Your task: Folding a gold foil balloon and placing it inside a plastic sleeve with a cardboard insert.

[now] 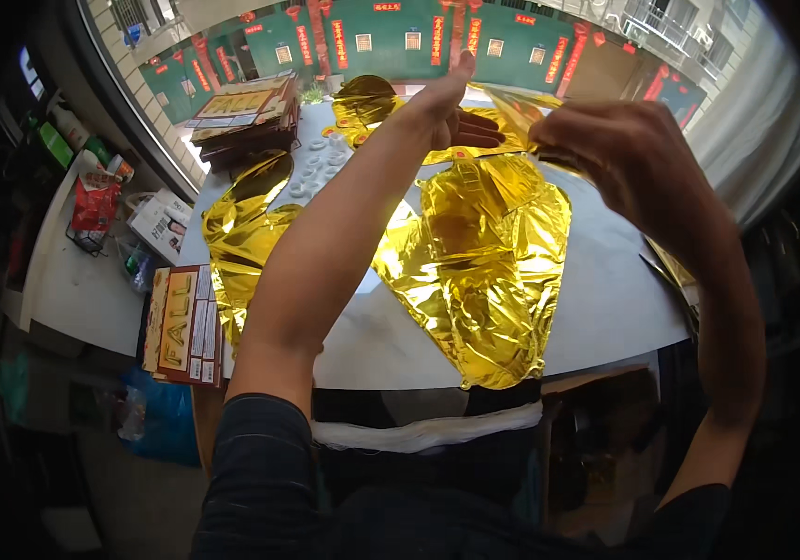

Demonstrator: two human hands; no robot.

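Flat, uninflated gold foil balloons lie across the white table (605,299). The largest, a crinkled gold foil balloon (484,252), hangs slightly over the front edge in the middle. My left hand (451,112) is stretched out over the far part of the table, fingers extended and palm turned to the right. Beyond it, my right hand (619,154) pinches the edge of a lifted gold foil sheet (512,112), likely another balloon. The tips of the right fingers are partly hidden. Another gold foil balloon (246,224) lies at the left, partly behind my left forearm.
A stack of flat printed packages (246,112) stands at the back left, with more packages (185,327) at the left front edge. Small white rolls (316,168) sit between balloons. A bundle of white strands (428,429) hangs below the table edge. A side shelf (55,271) holds bottles.
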